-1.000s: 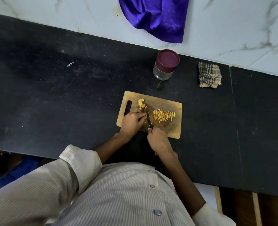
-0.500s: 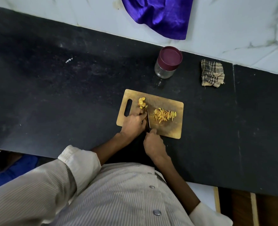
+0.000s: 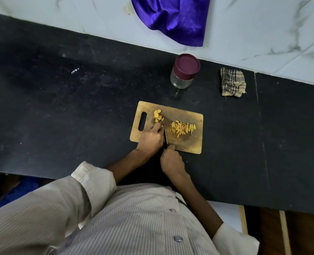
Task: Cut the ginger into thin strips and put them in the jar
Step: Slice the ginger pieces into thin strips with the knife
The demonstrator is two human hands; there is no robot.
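A wooden cutting board [image 3: 193, 140] lies on the black counter. A pile of thin ginger strips [image 3: 182, 127] sits on its right half, and several ginger slices [image 3: 157, 115] lie near the handle slot. My left hand [image 3: 150, 138] rests on the board with its fingertips curled on a ginger piece that it mostly hides. My right hand [image 3: 171, 160] grips a knife [image 3: 165, 134] whose blade points away from me, right beside the left fingers. A glass jar with a maroon lid [image 3: 185, 70] stands closed behind the board.
A folded checked cloth [image 3: 232, 82] lies right of the jar. A purple cloth [image 3: 172, 17] hangs over the white marble wall at the back. The black counter [image 3: 69, 111] stretches far to the left, and its front edge is at my waist.
The knife and my right hand have drawn back toward me and closer to the left fingers. The left hand stays on the ginger piece. The camera view shifted slightly.
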